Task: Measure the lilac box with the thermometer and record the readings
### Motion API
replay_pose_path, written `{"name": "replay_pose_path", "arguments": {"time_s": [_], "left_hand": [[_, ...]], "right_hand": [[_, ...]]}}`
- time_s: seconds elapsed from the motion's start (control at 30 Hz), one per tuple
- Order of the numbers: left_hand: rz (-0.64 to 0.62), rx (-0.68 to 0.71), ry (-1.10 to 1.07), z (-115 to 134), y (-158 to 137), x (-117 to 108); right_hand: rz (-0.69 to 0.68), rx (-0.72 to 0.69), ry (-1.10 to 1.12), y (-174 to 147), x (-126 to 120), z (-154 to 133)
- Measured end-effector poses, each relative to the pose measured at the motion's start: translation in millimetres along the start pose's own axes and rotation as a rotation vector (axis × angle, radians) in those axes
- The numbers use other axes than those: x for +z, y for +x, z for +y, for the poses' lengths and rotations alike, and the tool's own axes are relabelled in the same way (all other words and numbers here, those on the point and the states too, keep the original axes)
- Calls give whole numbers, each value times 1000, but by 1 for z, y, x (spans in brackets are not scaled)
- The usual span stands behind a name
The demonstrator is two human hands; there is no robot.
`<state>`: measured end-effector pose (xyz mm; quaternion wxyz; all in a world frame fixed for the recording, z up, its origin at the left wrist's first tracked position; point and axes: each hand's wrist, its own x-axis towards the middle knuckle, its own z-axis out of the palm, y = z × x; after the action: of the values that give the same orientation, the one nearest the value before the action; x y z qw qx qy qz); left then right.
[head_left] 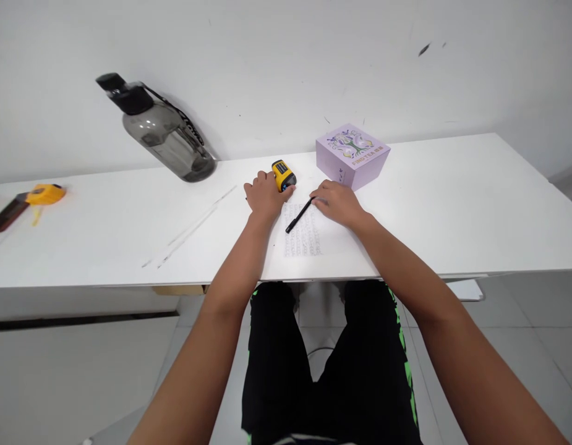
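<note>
My left hand (264, 196) rests on the white desk, with its thumb and index finger closed about the near end of a small yellow-and-black device (282, 173). That device looks like a laser distance meter or tape measure; which one I cannot tell. My right hand (339, 203) pinches one end of a black pen (298, 216), which slants down to the left. Beneath the pen lies a sheet of paper (334, 242) with rows of handwriting on its left part. Just behind my right hand stands a lilac tea box (331, 162).
A grey transparent bottle (167, 139) with a black cap stands by the wall. At the far left lie a yellow tool (45, 194), perhaps a tape measure, and a dark, reddish-edged object (8, 213). Dark streaks mark the desk (104, 241). My legs are below its front edge.
</note>
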<state>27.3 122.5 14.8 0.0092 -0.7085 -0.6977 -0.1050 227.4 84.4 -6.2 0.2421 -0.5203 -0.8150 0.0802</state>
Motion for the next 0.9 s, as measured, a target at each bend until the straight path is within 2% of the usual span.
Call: {"name": "replay_pose_path", "arguments": {"time_s": [0.13, 0.27, 0.5, 0.9], "left_hand": [[-11, -4, 3, 0, 1, 1], [-9, -8, 17, 0, 1, 1], [-6, -10, 11, -1, 2, 2], [20, -16, -12, 0, 2, 2]], "right_hand": [[-15, -96, 19, 2, 6, -1], [-20, -124, 11, 5, 9, -2], [26, 7, -45, 6, 9, -5], [88, 40, -61, 5, 13, -6]]}}
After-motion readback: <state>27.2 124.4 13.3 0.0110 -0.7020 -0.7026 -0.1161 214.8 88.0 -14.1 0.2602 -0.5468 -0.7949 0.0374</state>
